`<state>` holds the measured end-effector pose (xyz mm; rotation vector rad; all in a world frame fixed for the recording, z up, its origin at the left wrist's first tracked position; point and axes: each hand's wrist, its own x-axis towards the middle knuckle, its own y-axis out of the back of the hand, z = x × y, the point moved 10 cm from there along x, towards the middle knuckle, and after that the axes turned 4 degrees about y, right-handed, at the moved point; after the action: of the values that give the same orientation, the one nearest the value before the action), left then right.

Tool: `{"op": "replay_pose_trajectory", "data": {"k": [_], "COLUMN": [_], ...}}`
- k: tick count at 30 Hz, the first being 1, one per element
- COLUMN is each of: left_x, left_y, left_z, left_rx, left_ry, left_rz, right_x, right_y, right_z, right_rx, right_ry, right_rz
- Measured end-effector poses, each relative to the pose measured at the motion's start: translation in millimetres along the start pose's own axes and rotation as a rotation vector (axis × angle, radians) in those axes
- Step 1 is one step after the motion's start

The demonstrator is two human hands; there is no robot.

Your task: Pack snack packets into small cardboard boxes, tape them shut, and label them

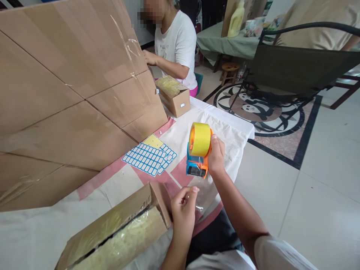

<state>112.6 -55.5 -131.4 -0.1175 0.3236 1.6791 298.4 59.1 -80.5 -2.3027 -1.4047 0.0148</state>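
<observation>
My right hand (217,154) grips a tape dispenser (197,170) with an orange and blue body and a yellow roll of tape (203,139), raised over the table's near right part. Below it, my left hand (183,210) is closed in a pinch. Clear tape (199,208) shows beside its fingers, apparently held by them. Close to my left wrist lies a long cardboard box (135,228), its top covered with shiny yellowish tape and a dark gap running along it. The near end of this box is cut off by the frame.
A large cardboard panel (84,97) stands at the left. Sheets of blue-edged labels (149,155) lie on the tablecloth (225,127). A smaller taped box (180,103) sits near a person (180,41) across the table. A black chair (303,71) stands at right.
</observation>
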Motion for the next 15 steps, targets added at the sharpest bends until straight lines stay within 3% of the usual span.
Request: {"op": "replay_pose_trajectory", "data": {"k": [6, 15], "left_x": [5.3, 15.8], "left_y": [-1.6, -18.0], "left_z": [-2.0, -21.7], "left_rx": [0.062, 0.076], "left_ry": [-0.036, -0.057], "left_rz": [0.008, -0.004], "right_x": [-3.7, -19.3], "right_y": [6.2, 43.9], "right_z": [-0.8, -7.1], "right_rx": [-0.016, -0.028], "right_ry": [-0.048, -0.087], "right_rz": [-0.027, 0.161]}}
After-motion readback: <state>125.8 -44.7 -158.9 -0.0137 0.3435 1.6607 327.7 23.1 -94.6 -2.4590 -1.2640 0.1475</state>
